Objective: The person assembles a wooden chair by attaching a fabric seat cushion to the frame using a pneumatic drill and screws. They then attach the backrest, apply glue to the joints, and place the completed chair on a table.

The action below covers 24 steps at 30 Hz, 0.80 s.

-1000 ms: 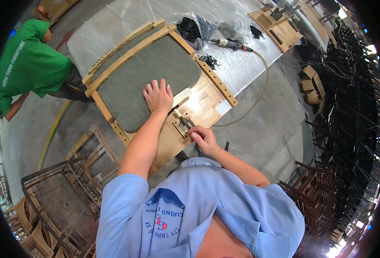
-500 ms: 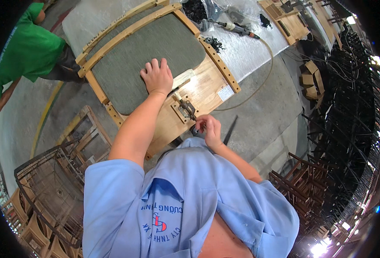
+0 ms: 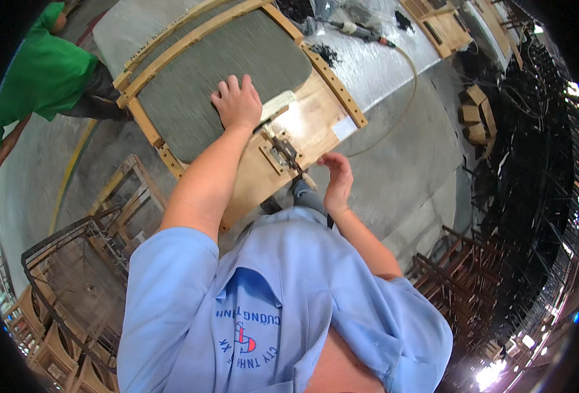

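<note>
A wooden frame jig (image 3: 342, 98) with a grey woven panel (image 3: 217, 59) lies on the workbench. My left hand (image 3: 238, 101) presses flat on the panel's near edge, fingers spread. A metal toggle clamp (image 3: 283, 152) is bolted to the plywood base (image 3: 315, 121) just beside that hand. My right hand (image 3: 334, 180) is at the clamp's handle end near the board's front edge, fingers curled loosely; whether it grips the handle is unclear.
A person in a green shirt (image 3: 47, 78) bends at the bench's far left. A power tool with a hose (image 3: 361, 29) and dark fasteners lie on the silver-covered table (image 3: 381, 65). Wooden and metal chair frames (image 3: 73, 275) stack at lower left, more frames (image 3: 473, 275) at right.
The view has tilted down and closer to the bench. My right hand has shifted off the clamp body toward its handle end; my left hand stays pressed on the panel.
</note>
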Available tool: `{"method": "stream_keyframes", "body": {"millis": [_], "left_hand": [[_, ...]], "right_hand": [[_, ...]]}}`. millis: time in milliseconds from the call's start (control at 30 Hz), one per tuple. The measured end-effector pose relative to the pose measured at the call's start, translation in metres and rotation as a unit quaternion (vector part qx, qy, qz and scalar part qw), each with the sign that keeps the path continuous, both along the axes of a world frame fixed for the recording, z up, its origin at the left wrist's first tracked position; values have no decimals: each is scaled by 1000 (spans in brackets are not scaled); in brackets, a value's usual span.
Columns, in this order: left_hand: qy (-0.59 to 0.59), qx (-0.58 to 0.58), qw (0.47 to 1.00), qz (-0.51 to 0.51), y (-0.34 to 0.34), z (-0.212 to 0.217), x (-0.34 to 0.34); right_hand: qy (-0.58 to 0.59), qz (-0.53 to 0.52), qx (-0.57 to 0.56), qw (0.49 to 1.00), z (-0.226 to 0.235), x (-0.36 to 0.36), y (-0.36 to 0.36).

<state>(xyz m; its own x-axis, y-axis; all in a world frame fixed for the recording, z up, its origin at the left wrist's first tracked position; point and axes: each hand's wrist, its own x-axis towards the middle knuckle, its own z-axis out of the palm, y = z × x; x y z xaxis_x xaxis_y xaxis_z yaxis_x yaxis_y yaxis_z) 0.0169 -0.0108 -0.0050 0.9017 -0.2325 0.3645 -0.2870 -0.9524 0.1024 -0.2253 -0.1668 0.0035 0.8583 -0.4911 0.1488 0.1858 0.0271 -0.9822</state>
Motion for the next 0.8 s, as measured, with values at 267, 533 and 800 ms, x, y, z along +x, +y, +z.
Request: {"method": "stream_keyframes", "body": {"millis": [267,533,800], "left_hand": [[16,2,1000,7,3,-2,0],[-1,-13,1000,-2,1,-1,1],[6,-5,1000,5,6,-3,3]], "right_hand": [[-45,-14,-179,983,42,83,21],[83,60,-286,953,30,98,41],[111,22,-457,882,23,120,44]]}}
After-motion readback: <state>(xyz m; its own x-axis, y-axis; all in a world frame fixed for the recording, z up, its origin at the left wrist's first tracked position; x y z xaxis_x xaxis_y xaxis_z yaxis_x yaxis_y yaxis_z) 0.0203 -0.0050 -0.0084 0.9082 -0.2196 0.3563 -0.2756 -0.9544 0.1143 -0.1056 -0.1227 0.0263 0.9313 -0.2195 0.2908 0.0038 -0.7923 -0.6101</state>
